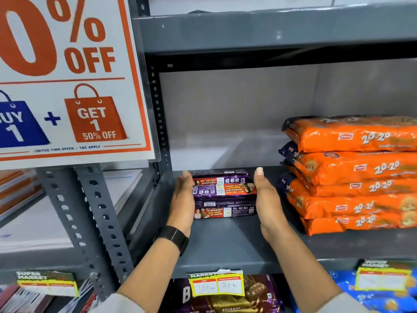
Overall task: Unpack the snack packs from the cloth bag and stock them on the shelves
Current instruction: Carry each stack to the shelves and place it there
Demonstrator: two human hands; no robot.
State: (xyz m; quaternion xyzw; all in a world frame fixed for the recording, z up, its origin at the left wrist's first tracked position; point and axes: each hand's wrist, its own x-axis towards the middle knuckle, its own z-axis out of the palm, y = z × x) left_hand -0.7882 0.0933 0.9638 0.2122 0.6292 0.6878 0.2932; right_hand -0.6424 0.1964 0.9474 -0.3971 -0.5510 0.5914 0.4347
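A short stack of purple snack packs (pixel 224 193) with orange panels lies on the grey metal shelf (pixel 225 245), toward its back left. My left hand (pixel 184 199) presses flat against the stack's left end. My right hand (pixel 266 197) presses flat against its right end, so the packs are squeezed between both palms with fingers straight. A black band sits on my left wrist. The cloth bag is out of view.
A tall pile of orange biscuit packs (pixel 352 175) fills the shelf's right side, close to my right hand. A large discount sign (pixel 67 75) hangs at the left by the perforated upright (pixel 90 222). Below, a yellow price tag (pixel 217 284) and more packs (pixel 248 299).
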